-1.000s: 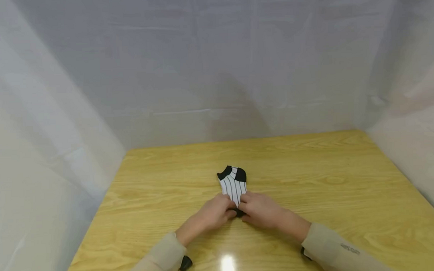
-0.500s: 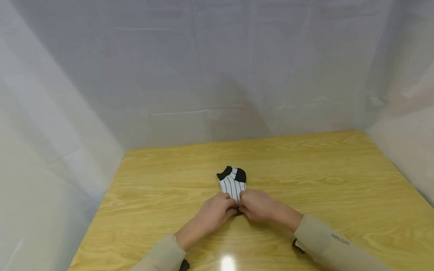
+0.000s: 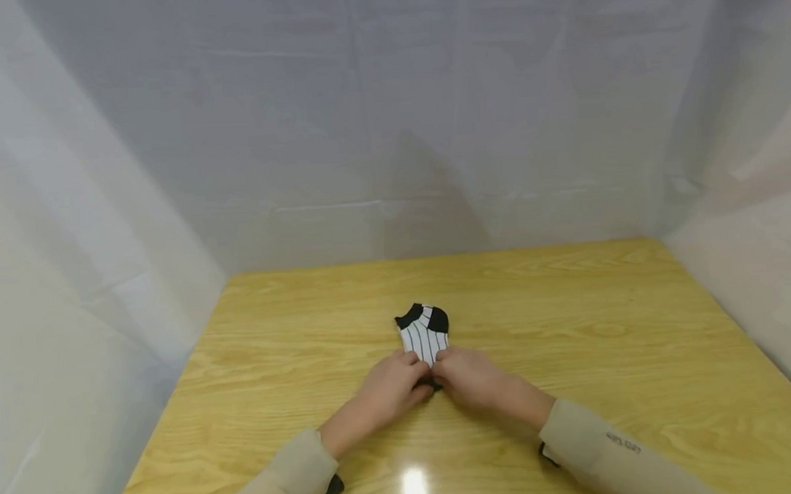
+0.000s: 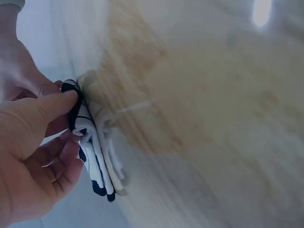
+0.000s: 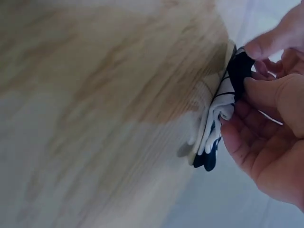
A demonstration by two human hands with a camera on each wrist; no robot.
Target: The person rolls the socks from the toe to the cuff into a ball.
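Note:
A small white sock with thin black stripes and black toe and heel patches [image 3: 424, 333] lies on the wooden table [image 3: 601, 341], its black end pointing away from me. My left hand [image 3: 392, 387] and right hand [image 3: 470, 377] meet at its near end. Both pinch the near, dark edge of the sock between thumb and fingers. In the left wrist view the thumb presses on the sock's black edge [image 4: 73, 102], the folded fabric [image 4: 97, 161] hanging past the fingers. In the right wrist view the thumb and fingers grip the sock [image 5: 223, 107] the same way.
White translucent sheeting [image 3: 391, 131] walls in the table at the back and both sides. Bare wood stretches to the left and right of the sock. A bright lamp reflection [image 3: 415, 486] sits on the near tabletop between my beige sleeves.
Both hands have crept slightly forward along the sock, covering more of its near end. The sock's far end has not moved.

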